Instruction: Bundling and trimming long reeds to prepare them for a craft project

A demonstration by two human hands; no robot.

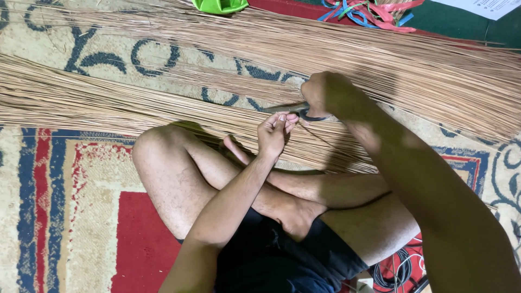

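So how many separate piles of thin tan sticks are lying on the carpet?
2. One pile of thin tan sticks runs across the top; the other pile crosses from the left edge to the hands. More may lie out of frame.

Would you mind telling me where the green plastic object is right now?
In the head view, the green plastic object sits at the top edge, left of centre, on the carpet beyond the thin sticks, left of the coloured strips.

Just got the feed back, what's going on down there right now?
A person sits cross-legged on a patterned rug with long bundles of thin dry sticks spread across it. The right hand grips a dark-handled blade tool, probably a knife, though it is partly hidden. The left hand pinches something thin right at the tool, likely a single stick. A green object and coloured strips lie at the far edge.
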